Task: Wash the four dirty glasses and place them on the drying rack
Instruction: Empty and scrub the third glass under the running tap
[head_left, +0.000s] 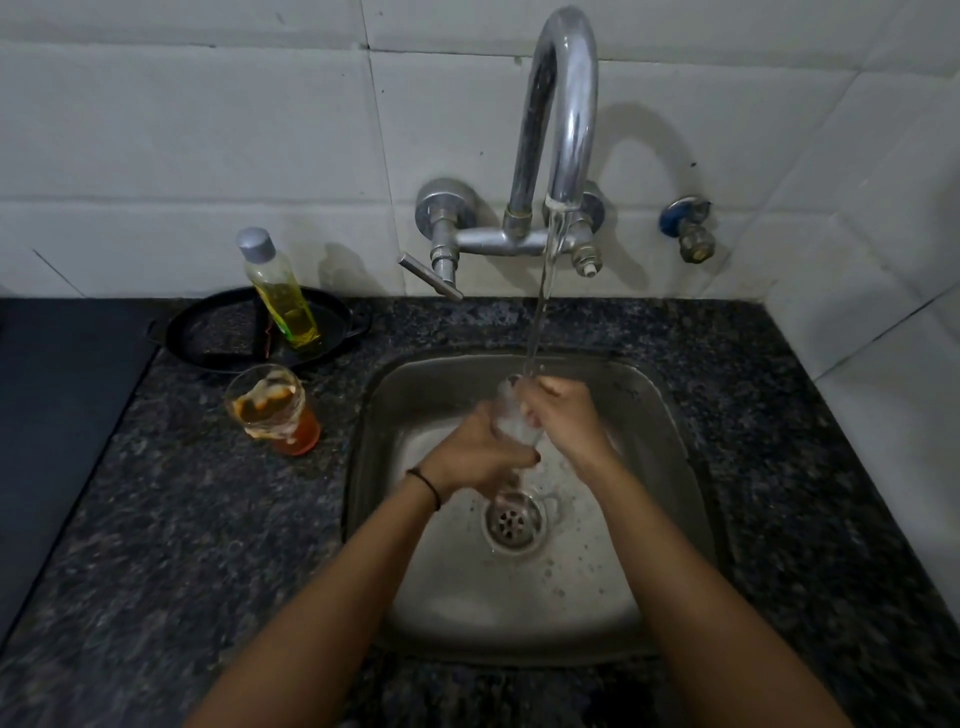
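The left hand (483, 454) is gripping the lower part of a glass (511, 421) over the sink (670, 447). The right hand (563, 415) is curling round its upper end. Water is running from the tap (566, 104) onto the glass. A second, dirty glass (272, 410) is standing on the counter (208, 519), left of the sink.

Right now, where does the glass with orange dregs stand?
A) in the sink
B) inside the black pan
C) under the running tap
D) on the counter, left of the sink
D: the dirty glass stands on the counter left of the sink, in front of the black pan; the left hand and right hand hold the clear glass.
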